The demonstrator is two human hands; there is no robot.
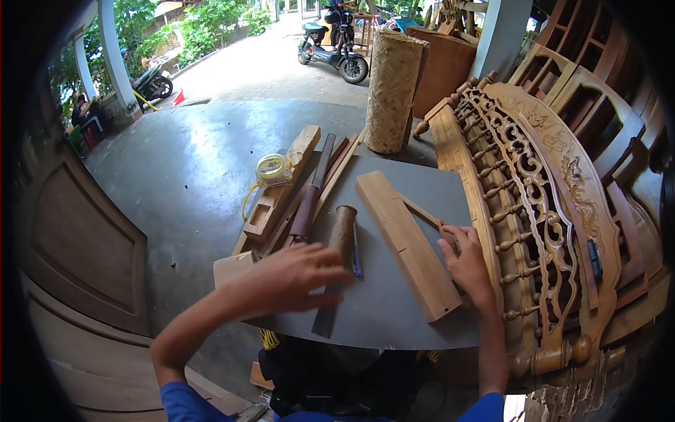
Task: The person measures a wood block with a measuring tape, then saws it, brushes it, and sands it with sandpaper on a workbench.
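My left hand [299, 276] is over the left part of the grey tabletop [373, 309], fingers apart and slightly blurred, above a dark flat blade. Just beyond it stand or lie a round wooden handle [342, 228] and a blue pen [357, 260]. My right hand [464, 257] is at the right edge of a thick wooden block [408, 246], its fingers curled round the end of a thin wooden piece [420, 209] with a red tip. The block lies slanted, with short dark marks on its top. A dark-handled saw or chisel [306, 211] lies at the left.
A tape measure [273, 169] rests on a notched wooden block [264, 214]. A woven roll [391, 91] stands behind the table. Carved wooden panels [520, 190] lean at the right. Farther back are a scooter [334, 46] and a partly visible person. A panelled door [81, 239] is at the left.
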